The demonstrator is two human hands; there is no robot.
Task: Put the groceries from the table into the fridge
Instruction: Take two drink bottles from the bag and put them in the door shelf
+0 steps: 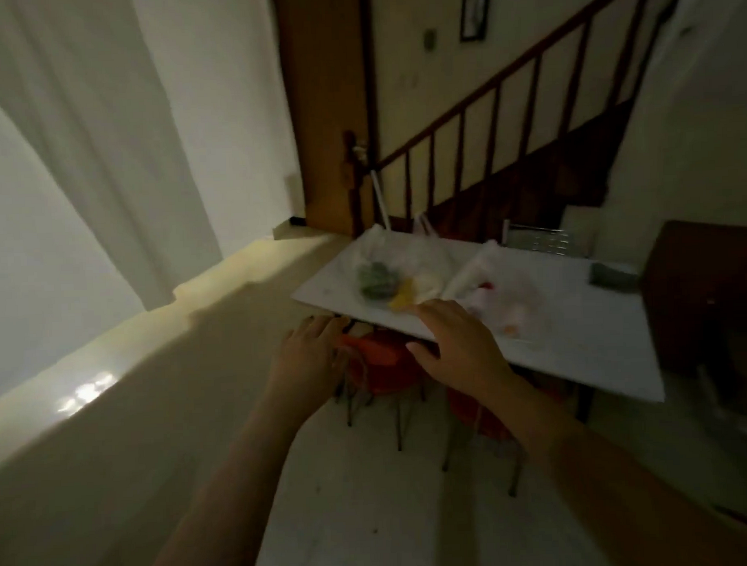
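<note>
A white table [585,339] stands ahead of me in a dim room. On it lie clear plastic bags of groceries: one [388,274] with green and yellow produce, another [508,303] with red and orange items. My right hand [454,343] hovers over the table's near edge, fingers straight, just short of the first bag. My left hand [310,348] is stretched out left of the table corner, fingers relaxed, holding nothing. No fridge is in view.
Red chairs [379,367] with metal legs are tucked under the table. A dark wooden cabinet [702,296] stands at the right. Behind are a wooden door [323,115], a stair railing [484,122] and white curtains [96,144] on the left.
</note>
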